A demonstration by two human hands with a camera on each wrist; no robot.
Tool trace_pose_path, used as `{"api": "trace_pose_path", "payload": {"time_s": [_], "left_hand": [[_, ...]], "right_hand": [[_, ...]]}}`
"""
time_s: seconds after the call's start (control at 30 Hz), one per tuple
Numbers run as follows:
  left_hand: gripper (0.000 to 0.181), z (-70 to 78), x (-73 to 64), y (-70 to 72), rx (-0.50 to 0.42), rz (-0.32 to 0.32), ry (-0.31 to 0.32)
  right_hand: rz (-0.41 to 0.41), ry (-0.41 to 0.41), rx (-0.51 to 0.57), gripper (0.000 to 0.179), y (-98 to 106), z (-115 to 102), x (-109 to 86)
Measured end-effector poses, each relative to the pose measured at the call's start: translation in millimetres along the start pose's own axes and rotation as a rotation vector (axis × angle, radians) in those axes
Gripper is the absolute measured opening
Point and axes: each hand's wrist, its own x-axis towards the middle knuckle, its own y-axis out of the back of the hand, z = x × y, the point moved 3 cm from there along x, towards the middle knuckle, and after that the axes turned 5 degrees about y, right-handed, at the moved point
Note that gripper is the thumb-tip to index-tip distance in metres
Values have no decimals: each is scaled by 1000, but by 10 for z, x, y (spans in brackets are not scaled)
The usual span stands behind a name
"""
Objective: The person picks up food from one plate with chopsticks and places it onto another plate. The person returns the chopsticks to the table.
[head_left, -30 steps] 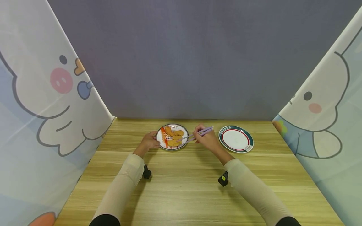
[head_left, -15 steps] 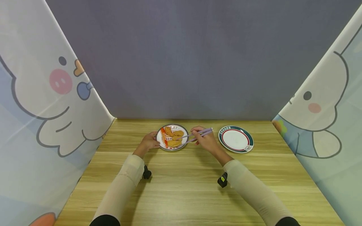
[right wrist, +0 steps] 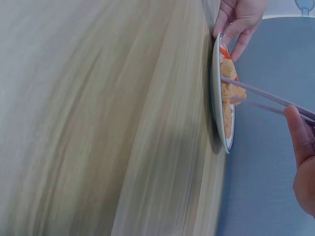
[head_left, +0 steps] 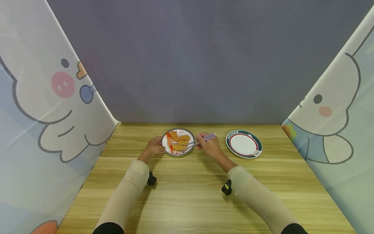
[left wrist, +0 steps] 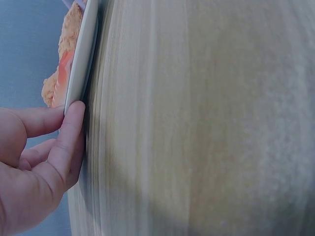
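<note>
My left hand (head_left: 155, 145) pinches the left rim of a white plate (head_left: 191, 134), thumb above and fingers beneath, as the left wrist view shows. Several golden-brown pieces that look like fried chicken (head_left: 184, 138) lie on it. Along its left side is a long orange-red and white piece (head_left: 170, 142), shrimp-like in its striping. In my right hand (head_left: 211, 148) I grip a pair of lilac chopsticks (head_left: 209, 137). Their tips reach over the plate to the lower-right fried pieces. In the right wrist view the chopsticks (right wrist: 268, 97) stand slightly apart around a fried piece (right wrist: 238, 92).
A second white plate (head_left: 243, 144) with a dark green rim and a red ring stands to the right, beyond my right forearm. Both plates are near the back of the wooden table (head_left: 187, 195). A grey backdrop (head_left: 187, 65) rises behind, with cartoon-printed sheets (head_left: 35, 146) at the sides.
My right hand has shifted slightly left and toward me, and the chopsticks' rear ends have moved left and down with it. The left hand and both plates have stayed put.
</note>
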Motion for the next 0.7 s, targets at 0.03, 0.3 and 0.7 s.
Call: {"api": "trace_pose_path", "payload": {"time_s": [0.03,0.3,0.7], "left_hand": [[75,2,-2,0,0,1,0],[74,4,12,-4,6,7,13],[73,10,-4,4,5,4,3]], "right_hand": [[4,0,-3,24,0,-58,-15],[55,-12,0,25,20,-148,-36],[130,-1,137,34,122,203,55]]}}
